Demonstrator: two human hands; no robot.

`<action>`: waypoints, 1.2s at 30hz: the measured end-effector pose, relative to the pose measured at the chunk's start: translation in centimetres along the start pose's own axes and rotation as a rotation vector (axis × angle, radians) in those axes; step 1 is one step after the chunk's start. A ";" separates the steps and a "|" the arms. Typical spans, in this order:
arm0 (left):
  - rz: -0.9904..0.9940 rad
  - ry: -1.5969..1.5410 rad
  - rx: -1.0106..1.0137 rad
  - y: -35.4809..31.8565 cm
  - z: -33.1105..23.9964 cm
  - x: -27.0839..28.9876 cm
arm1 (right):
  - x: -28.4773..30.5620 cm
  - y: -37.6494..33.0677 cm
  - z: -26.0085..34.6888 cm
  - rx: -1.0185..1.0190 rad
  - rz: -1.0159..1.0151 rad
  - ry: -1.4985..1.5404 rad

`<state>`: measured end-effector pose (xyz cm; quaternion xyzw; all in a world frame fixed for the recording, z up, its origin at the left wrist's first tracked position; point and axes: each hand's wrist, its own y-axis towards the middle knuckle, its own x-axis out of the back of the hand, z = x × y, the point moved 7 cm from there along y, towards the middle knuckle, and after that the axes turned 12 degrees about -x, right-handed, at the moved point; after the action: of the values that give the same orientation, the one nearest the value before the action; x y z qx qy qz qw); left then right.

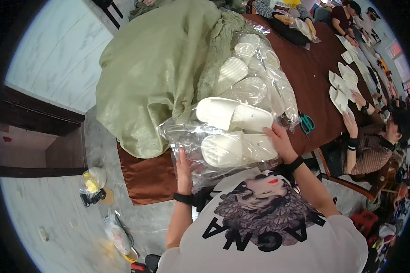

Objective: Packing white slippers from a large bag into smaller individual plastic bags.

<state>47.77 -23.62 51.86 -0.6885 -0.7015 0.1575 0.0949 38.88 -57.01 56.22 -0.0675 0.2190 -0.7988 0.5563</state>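
Observation:
Two white slippers (234, 114) lie side by side in front of me, with clear plastic around them. My right hand (281, 144) grips the right end of the pair, its thumb on top near the upper slipper. A crinkled clear plastic bag (187, 134) extends left of the slippers. At that bag's near left side, my left hand (183, 173) holds the plastic, its fingers pointing up and partly covered by the film. Just beyond lies a pile of white slippers in clear bags (250, 77).
A large pale green sack (150, 68) covers the table's left part. Teal-handled scissors (307, 123) lie on the brown tablecloth (305, 68) at right. Farther right, a co-worker (373, 145) handles white slippers (344, 86). Other people sit along the far side.

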 end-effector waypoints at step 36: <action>0.010 1.205 -0.949 -4.0 -4.0 -4.4 | 32.4 9.1 6.0 0.053 -0.786 -0.480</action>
<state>45.56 -27.70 57.36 -0.6257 -0.5178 -0.5626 0.1546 36.79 -91.02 53.32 -0.3144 0.0213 -0.9161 0.2479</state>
